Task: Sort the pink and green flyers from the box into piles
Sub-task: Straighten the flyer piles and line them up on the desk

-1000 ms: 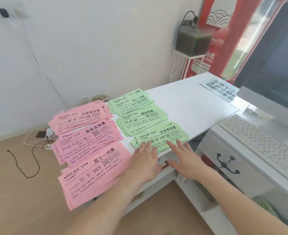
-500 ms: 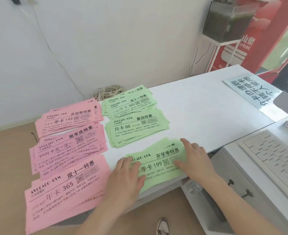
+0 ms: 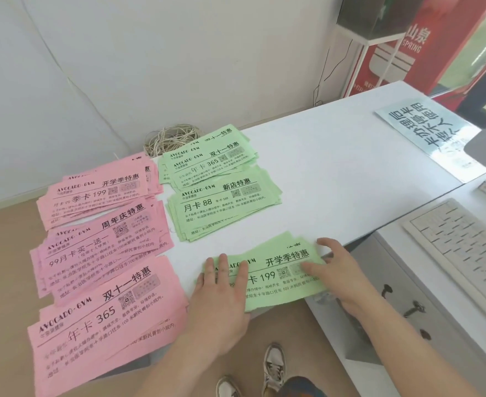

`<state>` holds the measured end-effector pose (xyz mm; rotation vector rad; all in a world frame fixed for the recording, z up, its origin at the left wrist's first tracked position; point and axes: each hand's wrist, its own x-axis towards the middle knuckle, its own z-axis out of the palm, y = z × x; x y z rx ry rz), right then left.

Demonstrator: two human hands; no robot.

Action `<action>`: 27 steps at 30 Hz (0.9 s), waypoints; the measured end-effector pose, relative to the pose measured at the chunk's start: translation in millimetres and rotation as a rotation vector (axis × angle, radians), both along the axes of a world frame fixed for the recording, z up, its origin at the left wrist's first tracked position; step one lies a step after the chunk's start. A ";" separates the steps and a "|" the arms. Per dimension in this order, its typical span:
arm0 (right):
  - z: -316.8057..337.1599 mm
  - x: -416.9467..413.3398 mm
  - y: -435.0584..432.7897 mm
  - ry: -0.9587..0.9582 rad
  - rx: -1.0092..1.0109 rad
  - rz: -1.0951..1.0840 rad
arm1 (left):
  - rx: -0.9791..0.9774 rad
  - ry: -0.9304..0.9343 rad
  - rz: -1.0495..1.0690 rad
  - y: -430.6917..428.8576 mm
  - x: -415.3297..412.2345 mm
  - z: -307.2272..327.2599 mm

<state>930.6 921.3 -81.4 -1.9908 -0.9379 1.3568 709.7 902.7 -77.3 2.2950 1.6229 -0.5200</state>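
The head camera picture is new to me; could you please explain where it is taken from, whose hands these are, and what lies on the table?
There is no machine here. A person wears one wide-angle camera on the head, and it looks down at their own two bare hands.

On the white table lie six piles of flyers. On the left are the far pink pile, middle pink pile and near pink pile. Beside them are the far green pile, middle green pile and near green pile.

The left hand lies flat on the near green pile's left end, and the right hand rests on its right end. Nothing is gripped. A keyboard sits on the lower desk to the right.
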 end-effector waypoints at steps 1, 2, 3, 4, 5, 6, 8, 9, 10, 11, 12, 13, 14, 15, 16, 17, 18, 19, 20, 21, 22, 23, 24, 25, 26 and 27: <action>5.5 1.0 3.0 0.069 -0.003 -0.022 | 0.010 -0.021 0.000 0.1 -1.3 -0.1; 11.3 2.8 7.2 0.093 0.002 -0.003 | 0.025 -0.047 0.004 0.7 -2.0 0.1; 16.3 4.7 12.8 0.084 0.013 0.054 | 0.035 -0.071 0.009 1.7 -2.9 0.6; 20.8 6.2 18.7 0.048 0.030 0.125 | 0.031 -0.091 0.013 3.5 -3.7 0.4; 24.6 7.4 24.4 -0.008 0.058 0.194 | 0.011 -0.115 0.019 6.1 -4.5 0.2; 26.9 9.1 29.8 -0.073 0.099 0.244 | -0.024 -0.155 0.040 9.3 -6.0 1.2; 29.6 14.3 39.8 -0.147 0.184 0.288 | -0.097 -0.295 0.139 16.7 -8.5 7.2; 30.7 17.7 43.7 -0.125 0.215 0.289 | -0.086 -0.401 0.220 20.8 -8.4 10.2; 31.3 21.4 47.1 -0.065 0.238 0.283 | -0.017 -0.530 0.336 24.4 -7.7 11.6; 30.9 25.6 50.4 0.019 0.255 0.274 | 0.066 -0.663 0.479 27.6 -5.9 13.6; 30.5 29.4 53.3 0.106 0.272 0.268 | 0.093 -0.832 0.662 31.0 -5.1 12.8; 30.1 32.4 56.8 0.181 0.287 0.268 | 0.031 -1.056 0.862 34.9 -2.5 14.1; 29.6 34.3 60.5 0.241 0.302 0.273 | -0.059 -1.291 1.028 38.3 1.4 13.6; 28.8 35.7 64.9 0.290 0.315 0.276 | -0.120 -1.454 1.148 41.4 3.9 10.3; 27.4 37.0 69.4 0.325 0.330 0.282 | -0.115 -1.520 1.185 44.3 6.6 9.7; 25.6 38.0 73.8 0.345 0.346 0.290 | -0.051 -1.507 1.162 46.4 9.5 10.7; 23.6 39.2 78.0 0.342 0.364 0.305 | 0.035 -1.475 1.142 49.0 12.8 11.9; 21.9 40.5 82.0 0.314 0.391 0.328 | 0.121 -1.450 1.123 51.4 14.9 12.7; 20.5 42.1 86.1 0.263 0.426 0.359 | 0.190 -1.436 1.104 53.1 16.0 14.4; 19.5 43.2 89.4 0.218 0.455 0.388 | 0.239 -1.433 1.079 54.1 16.6 15.2; 18.7 43.6 91.0 0.198 0.477 0.405 | 0.267 -1.430 1.068 53.9 17.2 15.9; 17.9 42.4 91.0 0.218 0.496 0.404 | 0.279 -1.427 1.047 53.5 17.4 15.0; 16.7 39.8 89.5 0.266 0.508 0.384 | 0.279 -1.422 1.023 52.5 17.3 12.4; 14.4 36.7 87.5 0.314 0.515 0.347 | 0.273 -1.424 1.002 51.1 17.0 9.5; 12.0 33.3 86.2 0.349 0.527 0.304 | 0.270 -1.447 0.979 49.9 18.1 9.7; 11.5 29.7 85.3 0.370 0.546 0.262 | 0.274 -1.485 0.960 49.1 19.0 10.0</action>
